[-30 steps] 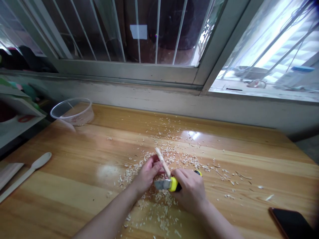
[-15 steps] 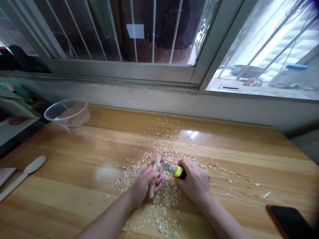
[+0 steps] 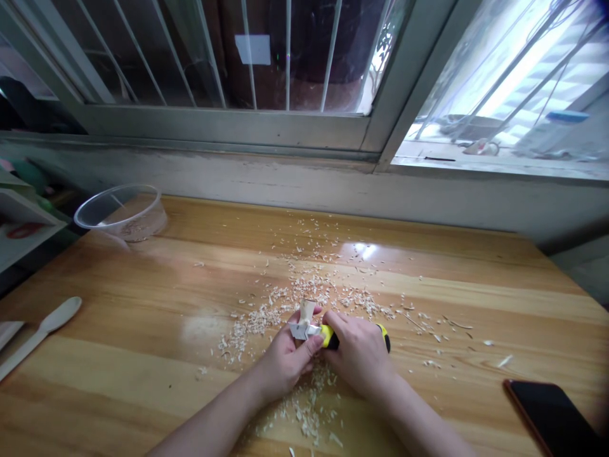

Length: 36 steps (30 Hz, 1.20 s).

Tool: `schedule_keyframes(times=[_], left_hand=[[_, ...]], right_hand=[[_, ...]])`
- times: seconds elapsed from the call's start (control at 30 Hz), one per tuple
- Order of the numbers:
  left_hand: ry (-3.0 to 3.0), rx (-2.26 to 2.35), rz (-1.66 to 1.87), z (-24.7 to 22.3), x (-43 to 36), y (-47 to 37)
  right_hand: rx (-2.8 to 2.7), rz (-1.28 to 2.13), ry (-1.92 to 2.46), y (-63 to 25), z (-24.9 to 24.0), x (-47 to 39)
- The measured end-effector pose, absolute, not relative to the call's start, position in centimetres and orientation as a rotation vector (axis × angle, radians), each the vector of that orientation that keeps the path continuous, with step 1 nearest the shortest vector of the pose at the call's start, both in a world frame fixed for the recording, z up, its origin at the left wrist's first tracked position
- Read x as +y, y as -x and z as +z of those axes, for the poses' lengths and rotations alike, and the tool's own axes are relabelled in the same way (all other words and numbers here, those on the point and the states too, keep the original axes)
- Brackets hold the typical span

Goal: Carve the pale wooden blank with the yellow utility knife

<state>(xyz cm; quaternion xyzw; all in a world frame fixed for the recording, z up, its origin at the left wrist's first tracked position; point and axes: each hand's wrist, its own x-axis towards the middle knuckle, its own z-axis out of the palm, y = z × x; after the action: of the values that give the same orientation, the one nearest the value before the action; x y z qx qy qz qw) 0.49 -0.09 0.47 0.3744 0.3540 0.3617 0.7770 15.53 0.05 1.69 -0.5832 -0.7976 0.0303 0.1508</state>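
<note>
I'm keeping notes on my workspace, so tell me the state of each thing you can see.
Wooden piece: held in the left hand, lower part hidden.
Utility knife: blade out, gripped by the right hand.
Wood shavings: loose, scattered.
Plastic tub: open, no lid on.
Spoon: lying down, unheld.
Phone: lying down, screen dark.

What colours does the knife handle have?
The knife handle is yellow and black, as the head view shows.

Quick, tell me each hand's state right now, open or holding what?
Left hand: closed, holding the carved wooden stick.
Right hand: closed around the yellow-and-black utility knife.
</note>
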Motion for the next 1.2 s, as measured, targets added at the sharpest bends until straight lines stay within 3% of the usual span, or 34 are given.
schedule_keyframes(times=[1.2], left_hand=[[-0.760, 0.679, 0.819, 1.09, -0.73, -0.24]], right_hand=[[-2.319, 0.079, 1.678, -15.91, 1.82, 0.25]])
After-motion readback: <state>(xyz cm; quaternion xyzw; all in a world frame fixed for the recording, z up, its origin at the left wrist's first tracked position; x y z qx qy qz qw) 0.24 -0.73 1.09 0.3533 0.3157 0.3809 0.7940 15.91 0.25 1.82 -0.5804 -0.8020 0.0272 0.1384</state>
